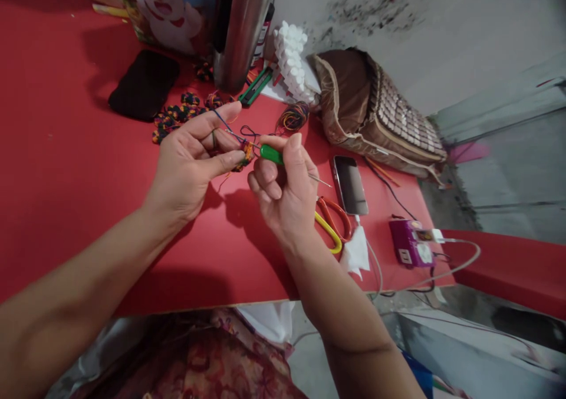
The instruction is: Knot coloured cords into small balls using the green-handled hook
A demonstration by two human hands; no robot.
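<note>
Above the red table, my left hand point(188, 157) pinches a small multicoloured crochet piece point(244, 157) between thumb and fingers. Dark yarn runs over its raised index finger. My right hand point(287, 193) is closed around a crochet hook with a green grip point(271, 154); its thin metal end reaches into the crochet piece, and a metal tip sticks out at the other side of the hand. Behind the hands lies a small bundle of multicoloured yarn point(292, 116), with a loose strand leading toward the work. Several finished-looking crochet pieces point(177, 116) lie beyond my left hand.
On the red table point(66, 210) are a black pouch-like object point(145, 85), a green cutter point(256, 86), a steel cylinder point(245, 30) and a brown cushion-like bag point(375, 104). Right of my hand lie scissors point(338, 219), a phone point(349, 184) on a cable and a purple power socket box point(411, 244).
</note>
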